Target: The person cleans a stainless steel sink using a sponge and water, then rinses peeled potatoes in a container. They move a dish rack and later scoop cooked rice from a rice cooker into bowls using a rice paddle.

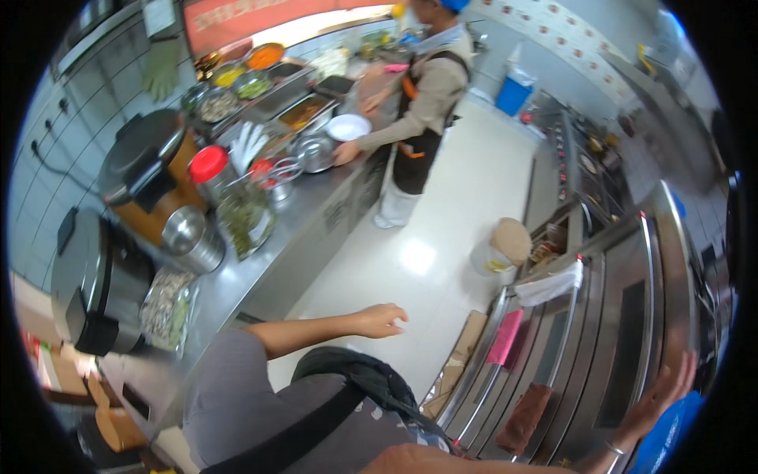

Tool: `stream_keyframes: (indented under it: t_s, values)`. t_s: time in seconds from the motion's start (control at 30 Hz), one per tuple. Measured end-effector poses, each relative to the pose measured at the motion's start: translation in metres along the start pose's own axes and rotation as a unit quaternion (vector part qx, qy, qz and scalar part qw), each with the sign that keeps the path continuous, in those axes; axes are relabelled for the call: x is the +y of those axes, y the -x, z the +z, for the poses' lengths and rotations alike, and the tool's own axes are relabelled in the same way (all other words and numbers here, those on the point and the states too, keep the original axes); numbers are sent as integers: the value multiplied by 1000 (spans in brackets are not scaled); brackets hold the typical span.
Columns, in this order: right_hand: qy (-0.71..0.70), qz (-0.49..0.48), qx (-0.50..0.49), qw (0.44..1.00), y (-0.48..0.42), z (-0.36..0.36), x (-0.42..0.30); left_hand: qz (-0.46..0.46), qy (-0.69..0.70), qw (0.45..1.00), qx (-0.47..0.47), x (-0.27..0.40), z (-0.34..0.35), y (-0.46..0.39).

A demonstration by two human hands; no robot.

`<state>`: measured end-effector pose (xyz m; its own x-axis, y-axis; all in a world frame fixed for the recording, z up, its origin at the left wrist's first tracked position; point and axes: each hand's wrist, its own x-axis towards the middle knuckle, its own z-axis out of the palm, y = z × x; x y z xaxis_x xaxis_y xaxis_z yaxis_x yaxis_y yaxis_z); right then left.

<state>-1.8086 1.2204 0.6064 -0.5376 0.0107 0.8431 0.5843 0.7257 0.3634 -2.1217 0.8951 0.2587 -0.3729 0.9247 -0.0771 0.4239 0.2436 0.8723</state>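
Note:
My left hand (380, 320) hangs over the pale floor with loosely curled fingers and nothing in it. At the far right my right hand (658, 394), with a bangle at the wrist, is raised with fingers extended. It is beside the stainless steel deck oven (601, 278); whether it touches the oven I cannot tell. Just below it shows a blue item (669, 432) bearing white writing. A pink cloth (506, 338), a brown cloth (524, 418) and a white cloth (551, 285) hang on the oven's door handles.
A co-worker (429, 106) in a dark apron stands at the steel counter (260, 260), touching a metal bowl (315, 153). Two large electric cookers (98, 278), a red-lidded jar (246, 207) and a metal container (192, 237) line it. A bucket (491, 258) stands on the floor.

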Motion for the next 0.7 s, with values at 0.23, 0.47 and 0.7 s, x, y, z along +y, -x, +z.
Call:
stream_keyframes:
  t_s: [0.23,0.47,0.7]
  values:
    - [-391,-207,-12,897,-15,110,-268,-364,-331,863,117,-108,53,214]
    - [-512,-408,-398,642,99,195,-471,-379,-455,794,139,-148,96,219]
    - [-391,-478,-758,209,181,330,-560,-579,-114,787,183,-197,61,180]
